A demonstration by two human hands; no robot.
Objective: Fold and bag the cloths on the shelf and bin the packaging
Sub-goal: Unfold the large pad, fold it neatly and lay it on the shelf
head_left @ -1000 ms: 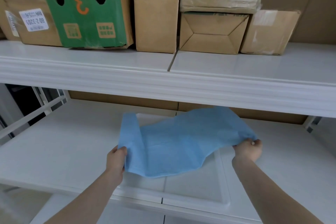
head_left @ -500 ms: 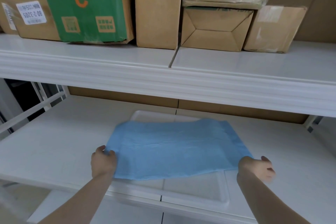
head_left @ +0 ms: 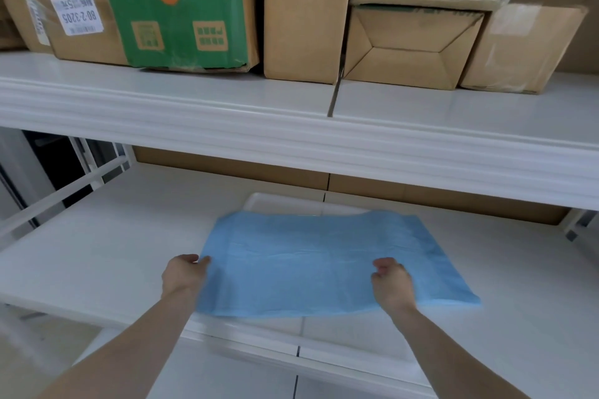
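A light blue cloth (head_left: 311, 262) lies spread almost flat over a white tray (head_left: 278, 202) on the lower shelf (head_left: 97, 246). My left hand (head_left: 183, 275) is at the cloth's left edge, and its fingertips pinch that edge. My right hand (head_left: 392, 285) sits over the right part of the cloth, inward from the right edge. Its fingers are loosely curled and nothing is seen held between them. The cloth's near right corner (head_left: 466, 300) lies free on the tray.
The upper shelf (head_left: 227, 113) juts out above the work area. It carries a green box (head_left: 175, 6) marked with an orange 3 and several brown cardboard boxes (head_left: 304, 13). White frame bars (head_left: 64, 185) stand at the left.
The cloth came down from the air and was laid flat on the tray. My right hand let go of the right corner and moved inward over the cloth.
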